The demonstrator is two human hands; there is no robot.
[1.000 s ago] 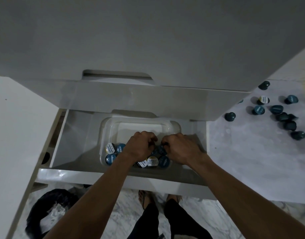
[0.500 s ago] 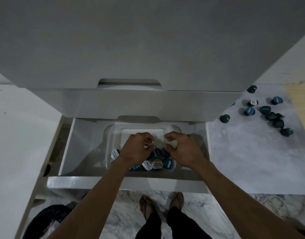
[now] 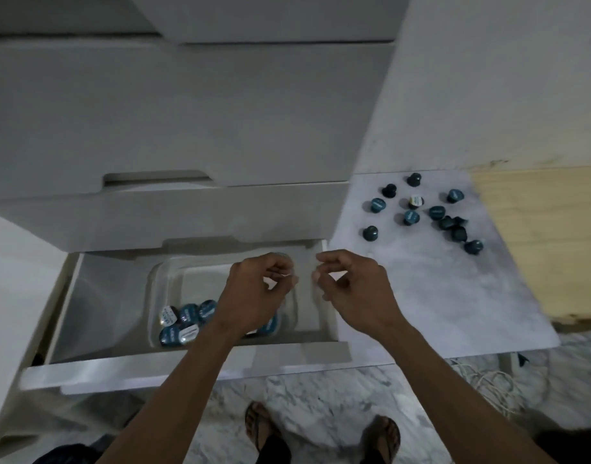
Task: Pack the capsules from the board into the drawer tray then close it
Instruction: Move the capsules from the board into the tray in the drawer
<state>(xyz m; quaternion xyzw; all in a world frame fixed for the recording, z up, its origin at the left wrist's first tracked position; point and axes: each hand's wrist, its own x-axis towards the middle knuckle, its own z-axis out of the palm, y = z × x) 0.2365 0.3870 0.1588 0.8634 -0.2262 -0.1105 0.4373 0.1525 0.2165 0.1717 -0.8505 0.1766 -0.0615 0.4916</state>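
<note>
Now both hands, left hand (image 3: 257, 293) and right hand (image 3: 351, 289), loosely curled, holding nothing above open drawer (image 3: 96, 303); capsules (image 3: 183, 324) at tray (image 3: 163, 272) near edge, more capsules scattered on board (image 3: 421, 296) rightward

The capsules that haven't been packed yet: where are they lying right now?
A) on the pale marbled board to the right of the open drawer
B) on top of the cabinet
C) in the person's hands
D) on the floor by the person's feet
A: a loose cluster of dark capsules sits on the marbled board right of the open drawer; both the left hand and right hand hold nothing.
</note>
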